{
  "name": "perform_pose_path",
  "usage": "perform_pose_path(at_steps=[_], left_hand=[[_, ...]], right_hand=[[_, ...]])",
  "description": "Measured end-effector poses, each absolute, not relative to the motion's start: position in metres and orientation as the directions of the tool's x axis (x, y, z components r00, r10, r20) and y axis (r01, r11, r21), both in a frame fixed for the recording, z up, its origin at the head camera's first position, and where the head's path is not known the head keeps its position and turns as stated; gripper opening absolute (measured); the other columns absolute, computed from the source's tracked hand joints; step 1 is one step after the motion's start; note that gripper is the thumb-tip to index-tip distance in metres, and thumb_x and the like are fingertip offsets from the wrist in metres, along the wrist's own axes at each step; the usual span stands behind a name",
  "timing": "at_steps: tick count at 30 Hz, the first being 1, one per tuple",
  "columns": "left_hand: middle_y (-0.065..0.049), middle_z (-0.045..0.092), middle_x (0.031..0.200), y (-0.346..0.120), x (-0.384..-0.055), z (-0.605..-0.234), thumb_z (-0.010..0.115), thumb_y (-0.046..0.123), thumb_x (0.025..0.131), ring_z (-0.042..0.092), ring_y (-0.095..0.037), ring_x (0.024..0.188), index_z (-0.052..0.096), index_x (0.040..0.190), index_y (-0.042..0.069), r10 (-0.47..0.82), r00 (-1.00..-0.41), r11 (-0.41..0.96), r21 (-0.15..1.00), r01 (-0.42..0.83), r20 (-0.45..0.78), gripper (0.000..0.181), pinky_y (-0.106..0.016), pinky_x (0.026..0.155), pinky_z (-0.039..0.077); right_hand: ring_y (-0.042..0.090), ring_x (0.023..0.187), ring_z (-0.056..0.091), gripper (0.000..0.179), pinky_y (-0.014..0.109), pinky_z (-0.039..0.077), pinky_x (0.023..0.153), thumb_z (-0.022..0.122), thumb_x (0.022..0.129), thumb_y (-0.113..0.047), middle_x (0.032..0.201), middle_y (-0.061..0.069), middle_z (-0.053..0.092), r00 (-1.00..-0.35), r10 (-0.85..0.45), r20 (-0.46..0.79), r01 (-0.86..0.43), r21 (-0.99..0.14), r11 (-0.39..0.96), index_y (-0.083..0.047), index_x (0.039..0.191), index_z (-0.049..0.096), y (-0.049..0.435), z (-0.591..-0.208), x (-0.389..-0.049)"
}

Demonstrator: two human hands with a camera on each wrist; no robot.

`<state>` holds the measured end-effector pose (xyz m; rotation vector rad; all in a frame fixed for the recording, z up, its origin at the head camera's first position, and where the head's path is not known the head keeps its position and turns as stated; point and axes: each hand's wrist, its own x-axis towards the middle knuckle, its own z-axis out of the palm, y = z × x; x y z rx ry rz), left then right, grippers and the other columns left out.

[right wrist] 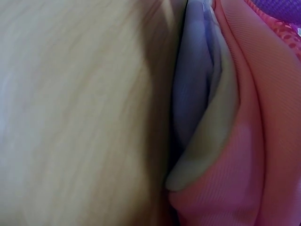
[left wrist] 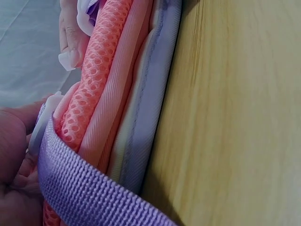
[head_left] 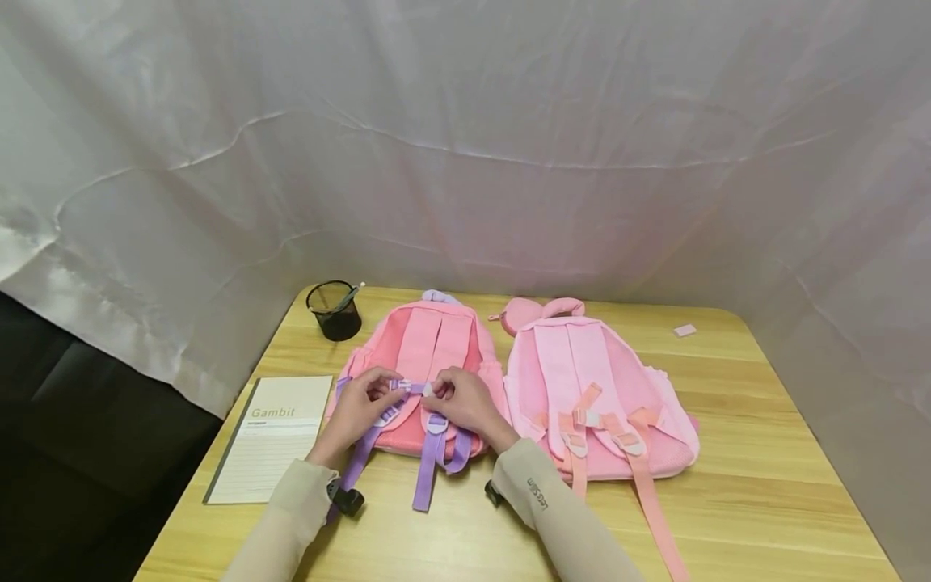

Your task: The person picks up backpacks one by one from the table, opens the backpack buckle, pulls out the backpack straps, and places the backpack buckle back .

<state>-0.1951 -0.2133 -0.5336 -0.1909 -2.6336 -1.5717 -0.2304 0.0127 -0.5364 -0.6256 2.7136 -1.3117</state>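
A coral-pink backpack (head_left: 405, 343) lies with its shoulder straps up. Across them runs a purple chest strap (head_left: 419, 389) with a white plastic buckle (head_left: 399, 385) on its left part. My left hand (head_left: 361, 406) pinches this buckle between thumb and fingers. At the strap's right end, my right hand (head_left: 469, 402) pinches a small white plastic piece (head_left: 427, 390). Purple webbing (left wrist: 89, 188) crosses in front of the bag's edge in the left wrist view, partly hiding the left hand (left wrist: 16, 160). The right wrist view shows only the bag's side (right wrist: 249, 160) and tabletop.
A light pink backpack (head_left: 560, 364) with peach straps lies close on the right, a pink heart-shaped pouch (head_left: 520, 314) at its top. On the left are a notebook (head_left: 272, 436) and a black mesh pen cup (head_left: 339, 323). A small pale block (head_left: 684, 331) sits far right.
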Motion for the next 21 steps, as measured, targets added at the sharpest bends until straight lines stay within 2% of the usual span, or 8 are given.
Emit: perform_pose_path(at_steps=[5,13,21], left_hand=[[-0.006,0.065,0.085,-0.2114,-0.1976,-0.534,0.077,0.021,0.095,0.058,-0.012,0.073,0.071,0.112,0.013,0.052,-0.989,0.476,0.867,0.147,0.139,0.02,-0.02,0.067,0.048],[-0.007,0.066,0.086,-0.2119,-0.1969,-0.5364,0.078,0.017,0.094,0.058,-0.011,0.073,0.072,0.109,0.012,0.015,-0.985,0.465,0.871,0.158,0.171,0.017,-0.019,0.067,0.048],[-0.007,0.067,0.088,-0.2107,-0.1922,-0.5372,0.078,0.016,0.094,0.06,-0.01,0.076,0.071,0.112,0.011,0.032,-0.983,0.466,0.868,0.173,0.179,0.02,-0.019,0.069,0.051]], right_hand=[[0.007,0.071,0.055,0.021,0.024,0.047,0.068,0.086,0.083,-0.031,0.082,-0.004,0.062,-0.917,-0.375,0.137,-0.338,-0.765,0.548,-0.019,0.083,0.068,0.0134,-0.5344,-0.2299],[0.007,0.072,0.055,0.021,0.024,0.046,0.069,0.085,0.084,-0.033,0.083,-0.005,0.063,-0.913,-0.389,0.127,-0.343,-0.754,0.56,-0.019,0.083,0.069,0.0114,-0.5334,-0.231],[0.009,0.072,0.055,0.019,0.025,0.046,0.069,0.085,0.083,-0.03,0.083,-0.004,0.063,-0.915,-0.386,0.121,-0.334,-0.764,0.553,-0.019,0.083,0.07,0.0128,-0.5333,-0.2286]])
